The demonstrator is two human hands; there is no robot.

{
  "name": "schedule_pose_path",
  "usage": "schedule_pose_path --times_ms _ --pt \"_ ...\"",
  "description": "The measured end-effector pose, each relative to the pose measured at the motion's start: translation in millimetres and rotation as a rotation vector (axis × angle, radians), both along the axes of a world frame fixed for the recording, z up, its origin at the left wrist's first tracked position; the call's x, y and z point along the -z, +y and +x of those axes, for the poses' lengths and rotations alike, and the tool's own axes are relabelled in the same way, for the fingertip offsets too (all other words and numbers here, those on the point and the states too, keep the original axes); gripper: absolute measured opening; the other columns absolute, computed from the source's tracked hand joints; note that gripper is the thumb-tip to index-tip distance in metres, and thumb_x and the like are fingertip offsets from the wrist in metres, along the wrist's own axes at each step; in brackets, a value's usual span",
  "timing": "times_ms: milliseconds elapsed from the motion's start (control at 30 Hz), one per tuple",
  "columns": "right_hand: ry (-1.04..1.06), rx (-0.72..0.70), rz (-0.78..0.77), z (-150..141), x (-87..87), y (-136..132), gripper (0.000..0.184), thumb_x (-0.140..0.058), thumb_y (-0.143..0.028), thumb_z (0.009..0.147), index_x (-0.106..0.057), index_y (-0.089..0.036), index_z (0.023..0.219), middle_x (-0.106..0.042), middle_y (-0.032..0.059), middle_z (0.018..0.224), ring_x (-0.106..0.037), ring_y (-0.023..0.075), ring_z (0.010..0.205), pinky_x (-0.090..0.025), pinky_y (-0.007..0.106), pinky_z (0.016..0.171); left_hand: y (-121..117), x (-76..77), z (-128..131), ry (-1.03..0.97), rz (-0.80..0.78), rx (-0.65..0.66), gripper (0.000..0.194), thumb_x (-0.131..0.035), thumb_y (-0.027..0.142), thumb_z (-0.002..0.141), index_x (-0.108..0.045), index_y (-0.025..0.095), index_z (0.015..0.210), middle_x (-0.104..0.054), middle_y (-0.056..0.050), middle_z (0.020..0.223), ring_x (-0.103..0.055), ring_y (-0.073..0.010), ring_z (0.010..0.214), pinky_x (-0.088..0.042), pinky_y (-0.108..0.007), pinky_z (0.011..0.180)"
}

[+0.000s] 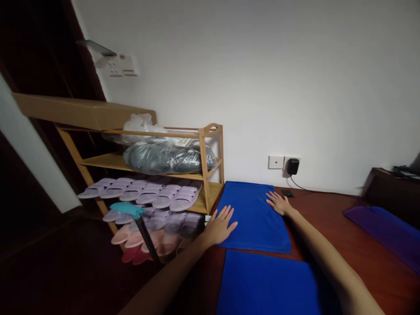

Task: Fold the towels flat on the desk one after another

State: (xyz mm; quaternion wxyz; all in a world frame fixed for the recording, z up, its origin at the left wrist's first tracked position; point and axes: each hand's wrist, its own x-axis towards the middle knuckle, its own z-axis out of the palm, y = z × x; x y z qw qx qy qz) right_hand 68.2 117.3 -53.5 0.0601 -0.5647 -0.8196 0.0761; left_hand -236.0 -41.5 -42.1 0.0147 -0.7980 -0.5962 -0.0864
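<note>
While the head camera looks forward and down, 2 bare hands lie palm down at the opposite sides of a blue cloth [251, 218], which is spread flat on a reddish-brown tabletop [316, 214] with its far edge close to the white wall [334, 96]. The left hand [220, 225] is at the cloth's left edge, its fingers slightly spread and pointing away from the person. The right hand [278, 204] is at the right edge, near the far corner, its fingers angled to the left. The grip of each hand is loose and unclosed, the fingers extended over the cloth.

Nearer to the person lies a second blue cloth [265, 284], just beside the first across a narrow strip of wood. Well to the right, a blue-purple cloth [382, 232] lies on the tabletop. Beyond the right hand, a small dark flat object [286, 193] sits by the wall, below a black adapter [293, 166] plugged into a socket.

To the left stands a wooden rack [206, 175], with a cardboard box [82, 111] on top, a plastic-wrapped bundle [157, 155] on the shelf below, then lilac slippers [183, 198] and pink slippers [126, 234] lower down.
</note>
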Motion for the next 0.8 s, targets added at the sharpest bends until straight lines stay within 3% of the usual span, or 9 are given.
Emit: schedule_pose_path --times_ms 100,200,267,367,667,800 --pt "-0.005 -0.015 0.008 -0.8 -9.0 1.0 0.063 -0.019 -0.061 0.09 -0.027 -0.029 0.144 -0.018 0.0044 0.154 -0.008 0.0235 0.141 -0.003 0.053 0.109 -0.6 -4.6 2.2 0.001 -0.011 0.008 0.061 -0.027 0.053 0.093 -0.032 0.017 0.143 -0.027 -0.01 0.15 -0.021 -0.0236 0.139 -0.015 -0.048 0.111" --pt "0.026 -0.005 0.044 -21.6 -13.7 -0.8 0.066 -0.007 -0.056 0.092 -0.018 -0.022 0.147 -0.011 0.0082 0.155 -0.004 0.0203 0.142 -0.005 0.049 0.11 5.7 -12.3 9.0 -0.019 0.032 -0.003 0.056 -0.025 0.044 0.095 -0.035 0.013 0.141 -0.028 -0.012 0.149 -0.019 -0.0227 0.139 -0.01 -0.047 0.113" --pt "0.047 -0.033 0.041 -39.8 -10.6 -6.6 0.067 -0.001 -0.059 0.091 -0.012 -0.025 0.148 -0.009 0.0051 0.155 -0.004 0.0172 0.142 -0.009 0.044 0.111 11.8 -14.1 12.7 -0.036 0.05 -0.001 0.056 -0.022 0.041 0.096 -0.03 0.012 0.143 -0.024 -0.01 0.151 -0.016 -0.0209 0.14 -0.01 -0.045 0.113" --pt "0.046 -0.087 0.006 -56.1 -2.6 -15.0 0.072 -0.011 -0.07 0.086 -0.019 -0.031 0.146 -0.012 0.0016 0.155 -0.006 0.017 0.142 -0.009 0.042 0.112 17.7 -10.6 13.3 -0.042 0.004 0.012 0.059 -0.024 0.049 0.095 -0.028 0.016 0.144 -0.024 -0.009 0.151 -0.018 -0.0221 0.14 -0.015 -0.046 0.112" --pt "0.053 0.05 -0.008 -37.1 0.9 6.8 0.073 -0.014 -0.07 0.085 -0.025 -0.029 0.145 -0.015 0.0028 0.154 -0.009 0.0189 0.141 -0.007 0.048 0.111 16.4 -2.8 7.0 -0.048 -0.035 0.009 0.065 -0.021 0.056 0.093 -0.027 0.018 0.145 -0.022 -0.007 0.152 -0.016 -0.022 0.14 -0.012 -0.047 0.112" --pt "0.054 0.149 0.032 -34.3 1.4 8.9 0.076 -0.013 -0.066 0.088 -0.022 -0.018 0.146 -0.011 0.0098 0.154 -0.005 0.0237 0.142 -0.005 0.053 0.11 17.3 -2.2 7.0 -0.05 -0.04 0.011 0.065 -0.02 0.058 0.093 -0.026 0.019 0.145 -0.02 -0.007 0.152 -0.016 -0.022 0.14 -0.013 -0.047 0.112"
